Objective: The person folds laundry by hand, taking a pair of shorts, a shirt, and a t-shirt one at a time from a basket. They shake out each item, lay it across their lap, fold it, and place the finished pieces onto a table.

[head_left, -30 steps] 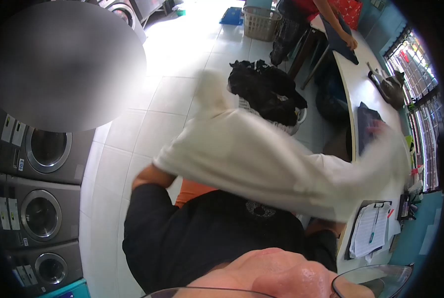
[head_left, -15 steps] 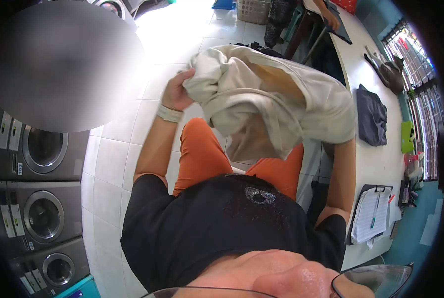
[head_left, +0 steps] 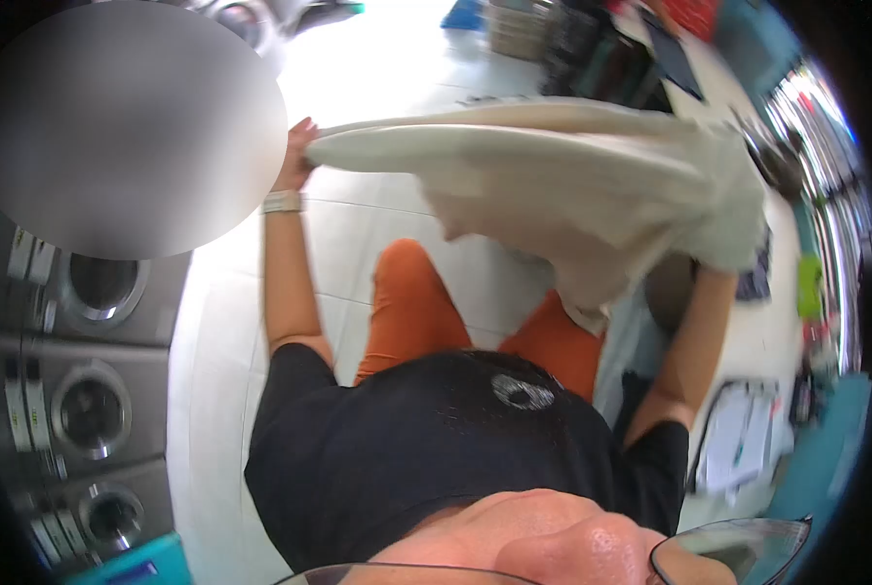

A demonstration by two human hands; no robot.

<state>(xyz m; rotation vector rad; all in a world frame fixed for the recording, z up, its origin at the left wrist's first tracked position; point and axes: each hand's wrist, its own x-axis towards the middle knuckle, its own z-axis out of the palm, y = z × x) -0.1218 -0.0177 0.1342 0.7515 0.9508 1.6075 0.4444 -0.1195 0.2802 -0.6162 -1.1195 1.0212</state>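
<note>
A cream cloth garment [head_left: 553, 175], smeared by motion, stretches sideways in the air above my orange-trousered knees. My left hand [head_left: 297, 156], with a pale band on its wrist, pinches the narrow left end of the cloth. On the other side my right forearm [head_left: 697, 322] rises into the garment's wide end, which covers my right hand and hides its fingers. A loose fold of the cloth hangs down near my right knee [head_left: 558, 336].
Stacked front-loading machines [head_left: 93, 409] line the left. Along the right runs a white table [head_left: 772, 341] with a clipboard of papers [head_left: 738, 444] and a partly covered dark folded cloth [head_left: 754, 278]. A basket [head_left: 519, 27] stands on the far floor. Another person's hand [head_left: 662, 18] is at the table's far end.
The bunched garment has been pulled out wide and straight. My left hand has moved left and slightly up, my right arm outward to the right.
</note>
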